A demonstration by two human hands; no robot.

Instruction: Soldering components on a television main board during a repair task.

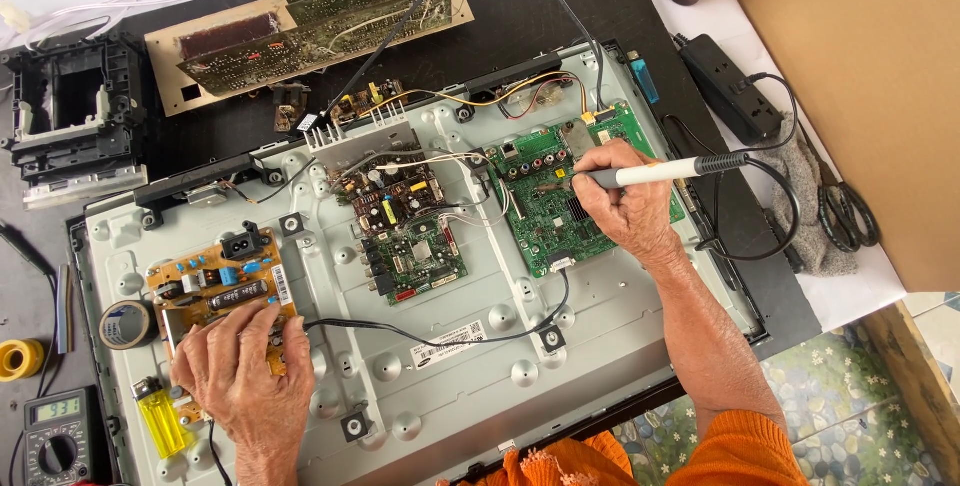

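Observation:
My right hand (628, 204) grips a white soldering iron (662, 172) with a black handle end, its tip down on the green main board (560, 208) at the right of an opened flat television's metal back panel (470, 366). My left hand (242, 374) lies flat on the orange-brown power board (205, 281) at the panel's left, fingers spread and holding nothing. A smaller dark circuit board (405, 226) sits between the two boards, joined to them by wires.
A yellow lighter (160, 418), a tape roll (126, 324), a solder spool (20, 358) and a multimeter (58, 436) lie at the left. An old circuit board (310, 21) and black plastic frame (70, 111) sit behind. A power strip (730, 86), scissors (848, 216) and cardboard (860, 76) are right.

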